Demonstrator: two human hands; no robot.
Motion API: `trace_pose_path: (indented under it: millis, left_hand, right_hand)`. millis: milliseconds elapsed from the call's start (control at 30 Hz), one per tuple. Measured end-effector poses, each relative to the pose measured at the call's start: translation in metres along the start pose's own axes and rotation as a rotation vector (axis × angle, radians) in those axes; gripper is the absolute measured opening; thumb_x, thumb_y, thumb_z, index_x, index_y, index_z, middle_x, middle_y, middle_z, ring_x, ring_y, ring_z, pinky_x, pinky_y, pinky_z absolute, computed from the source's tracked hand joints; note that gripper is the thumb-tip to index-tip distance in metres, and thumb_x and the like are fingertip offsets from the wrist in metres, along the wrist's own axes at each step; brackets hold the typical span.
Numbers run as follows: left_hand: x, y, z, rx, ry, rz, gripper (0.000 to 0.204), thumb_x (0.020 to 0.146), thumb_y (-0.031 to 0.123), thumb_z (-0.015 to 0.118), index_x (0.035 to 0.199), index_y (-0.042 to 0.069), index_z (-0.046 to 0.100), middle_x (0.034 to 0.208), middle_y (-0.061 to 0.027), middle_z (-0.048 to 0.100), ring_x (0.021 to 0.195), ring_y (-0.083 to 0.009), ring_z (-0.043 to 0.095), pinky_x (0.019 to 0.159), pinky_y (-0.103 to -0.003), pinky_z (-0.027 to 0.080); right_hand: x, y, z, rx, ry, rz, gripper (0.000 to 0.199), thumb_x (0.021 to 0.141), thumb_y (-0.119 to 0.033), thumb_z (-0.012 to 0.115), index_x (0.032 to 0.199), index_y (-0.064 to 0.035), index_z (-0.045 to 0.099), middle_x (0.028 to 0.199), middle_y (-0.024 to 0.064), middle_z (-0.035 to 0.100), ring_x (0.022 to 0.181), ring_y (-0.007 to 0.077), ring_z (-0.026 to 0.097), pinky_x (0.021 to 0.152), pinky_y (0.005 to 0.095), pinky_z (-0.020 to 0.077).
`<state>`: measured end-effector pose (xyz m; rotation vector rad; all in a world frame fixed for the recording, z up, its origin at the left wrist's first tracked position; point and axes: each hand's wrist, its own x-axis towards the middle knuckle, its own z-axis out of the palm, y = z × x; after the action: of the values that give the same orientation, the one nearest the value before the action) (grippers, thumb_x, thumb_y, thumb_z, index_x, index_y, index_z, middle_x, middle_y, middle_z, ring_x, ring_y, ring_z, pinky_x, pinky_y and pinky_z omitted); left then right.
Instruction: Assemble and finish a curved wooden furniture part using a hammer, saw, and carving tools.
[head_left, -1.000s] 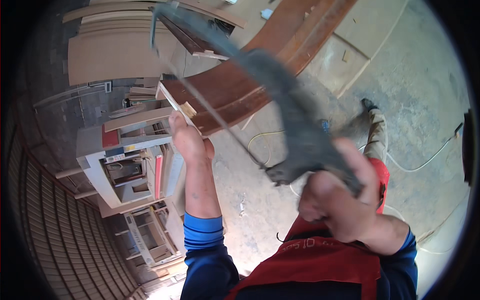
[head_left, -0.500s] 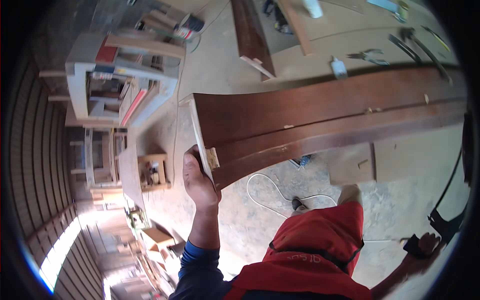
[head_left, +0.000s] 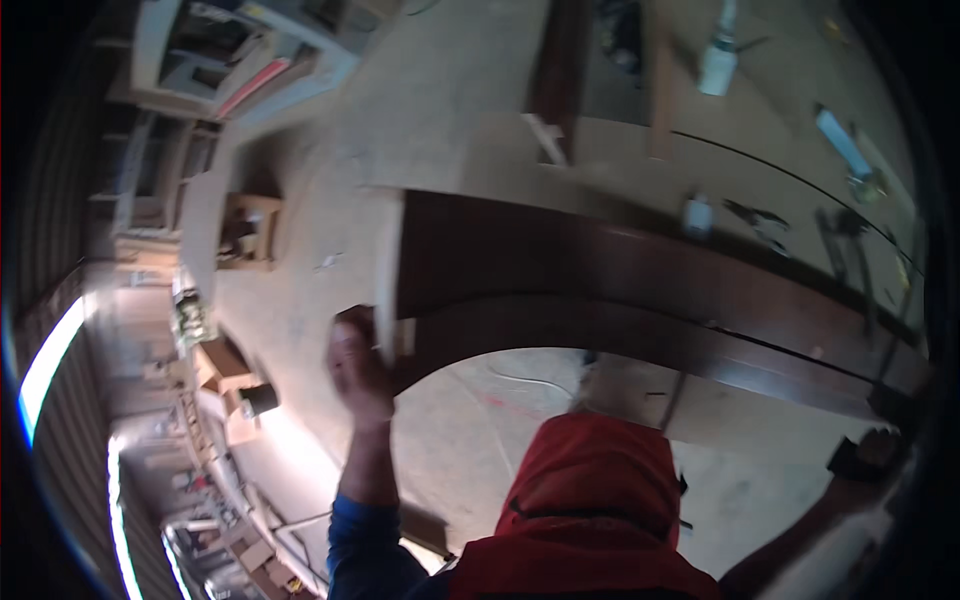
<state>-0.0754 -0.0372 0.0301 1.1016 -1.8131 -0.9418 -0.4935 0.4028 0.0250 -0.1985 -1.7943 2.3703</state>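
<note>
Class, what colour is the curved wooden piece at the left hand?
The curved wooden piece is dark reddish brown, shown in the head view.

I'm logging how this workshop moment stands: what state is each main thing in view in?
Curved brown panel: held at its pale left end.
Left hand: closed on that end.
Right hand: curled round a dark tool, details blurred.
Small white bottle: beyond the panel; open or capped unclear.
Pliers: lying down; too blurred to tell open or shut.
Red apron: worn.
</note>
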Motion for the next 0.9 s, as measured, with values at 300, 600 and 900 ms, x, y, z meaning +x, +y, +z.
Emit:
trace_pose_path:
  millis: [300, 600, 900]
  left_hand:
    - [-0.009, -0.027, -0.024, 0.239, 0.153, -0.030, 0.046, 0.114, 0.034, 0.043, 0.104, -0.007, 0.059, 0.096, -0.0100, 0.057, 0.091, -0.0195, 0.053, 0.084, -0.034, 0.045]
    - [-0.032, -0.048, -0.086, 1.542, 0.100, 0.173, 0.042, 0.103, 0.038, 0.067, 0.128, 0.005, 0.066, 0.089, -0.0065, 0.070, 0.072, -0.0310, 0.070, 0.058, -0.036, 0.058]
    - [-0.011, -0.057, -0.102, 0.973, 0.243, 0.290, 0.044, 0.108, 0.038, 0.055, 0.131, 0.002, 0.064, 0.082, -0.0050, 0.067, 0.060, -0.0201, 0.066, 0.046, -0.037, 0.052]
  right_hand:
    - [0.087, 0.018, 0.064, -0.412, -0.516, -0.219, 0.053, 0.110, -0.048, 0.042, 0.128, 0.0006, 0.055, 0.066, 0.0025, 0.050, 0.055, 0.0110, 0.045, 0.052, 0.0281, 0.0402]
    - [0.208, 0.165, 0.131, -1.054, -0.705, -0.838, 0.039, 0.098, -0.019, 0.061, 0.134, -0.0056, 0.061, 0.074, 0.0172, 0.069, 0.066, 0.0345, 0.072, 0.059, 0.0455, 0.0569]
    - [0.256, 0.273, 0.192, -1.134, -0.801, -0.727, 0.032, 0.093, -0.024, 0.069, 0.116, -0.0044, 0.063, 0.084, 0.0142, 0.072, 0.074, 0.0338, 0.072, 0.065, 0.0460, 0.0587]
